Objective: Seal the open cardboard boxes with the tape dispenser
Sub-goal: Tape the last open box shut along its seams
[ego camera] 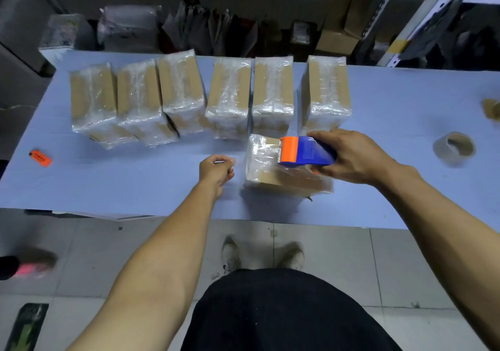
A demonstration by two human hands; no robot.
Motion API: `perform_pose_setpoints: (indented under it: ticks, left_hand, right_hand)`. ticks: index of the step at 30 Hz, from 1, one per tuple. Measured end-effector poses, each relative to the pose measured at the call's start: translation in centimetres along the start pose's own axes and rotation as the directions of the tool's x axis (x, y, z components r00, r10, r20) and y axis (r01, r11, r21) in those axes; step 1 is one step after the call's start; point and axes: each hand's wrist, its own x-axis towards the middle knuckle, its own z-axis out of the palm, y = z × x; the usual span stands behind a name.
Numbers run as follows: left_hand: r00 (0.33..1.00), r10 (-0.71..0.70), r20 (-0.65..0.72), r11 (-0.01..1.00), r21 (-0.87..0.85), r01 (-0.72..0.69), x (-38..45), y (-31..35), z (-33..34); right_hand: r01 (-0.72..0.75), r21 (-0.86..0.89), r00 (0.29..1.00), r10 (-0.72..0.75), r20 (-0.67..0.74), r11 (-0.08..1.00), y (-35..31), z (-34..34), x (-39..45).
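Note:
A small cardboard box, partly covered in clear tape, lies on the blue table near its front edge. My right hand grips a blue and orange tape dispenser and holds it over the top of this box, orange end pointing left. Just left of the box, my left hand hovers with fingers curled and holds nothing I can see. Several taped boxes stand in a row along the back of the table.
Two tape rolls lie at the table's right: one nearer, one at the edge. An orange cutter lies at the left. Shelves with bags and cartons stand behind the table. My shoes show on the tiled floor below.

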Motion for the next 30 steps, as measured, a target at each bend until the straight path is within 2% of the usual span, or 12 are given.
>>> perform_pose_setpoints:
  ticks: [3,5,8,11,13,15,16,19,21,23,27,30]
  left_hand:
    - [0.999,-0.052,0.013,0.997,0.063,0.052,-0.1,-1.8,2.3]
    - [0.999,-0.03,-0.033,0.989,0.142,0.035,-0.4,-2.2,3.3]
    - [0.982,0.122,-0.141,0.929,0.366,-0.063,-0.9,-1.2,3.4]
    - [0.943,0.26,-0.207,0.942,0.27,-0.2,-1.7,-0.2,3.2]
    - [0.962,0.267,-0.06,0.937,0.25,-0.245,-3.1,0.0,4.1]
    - [0.965,0.225,0.134,0.908,0.329,-0.258,-4.6,0.5,5.1]
    - [0.96,0.209,0.187,0.893,0.364,-0.265,-5.1,1.0,5.4]
    - [0.949,0.199,0.246,0.85,0.438,-0.292,-5.4,2.6,6.0]
    - [0.941,0.196,0.275,0.851,0.429,-0.302,-5.1,2.8,6.5]
    - [0.943,0.219,0.252,0.86,0.407,-0.309,-4.7,2.5,6.7]
    - [0.952,0.288,0.105,0.862,0.405,-0.305,-3.6,1.8,6.0]
    - [0.946,0.322,0.045,0.846,0.435,-0.309,-3.3,1.7,5.9]
  right_hand:
    - [-0.013,0.039,1.0,0.013,-0.004,0.999,0.6,0.2,-0.2]
    - [-0.02,0.048,1.0,0.021,-0.014,0.999,0.7,0.5,-0.3]
    - [-0.031,0.037,0.999,0.033,-0.042,0.999,0.8,1.0,0.0]
    - [-0.036,0.042,0.997,0.039,-0.065,0.998,1.0,1.0,-0.3]
    - [-0.035,0.053,0.997,0.038,-0.069,0.998,1.2,1.1,-0.5]
    - [-0.053,0.027,0.996,0.054,-0.066,0.998,1.4,1.0,-0.5]
    - [-0.062,0.015,0.996,0.063,-0.065,0.998,1.5,0.9,-0.4]
    - [-0.06,0.006,0.996,0.061,-0.063,0.998,1.3,1.0,-0.3]
    - [-0.071,-0.027,0.995,0.069,-0.069,0.997,1.1,1.2,-0.1]
    - [-0.079,-0.054,0.994,0.075,-0.075,0.995,0.5,1.3,0.3]
    - [-0.057,-0.054,0.995,0.053,-0.082,0.997,-0.7,1.2,0.6]
    - [-0.041,-0.087,0.998,0.037,-0.048,0.995,-1.6,1.0,1.1]
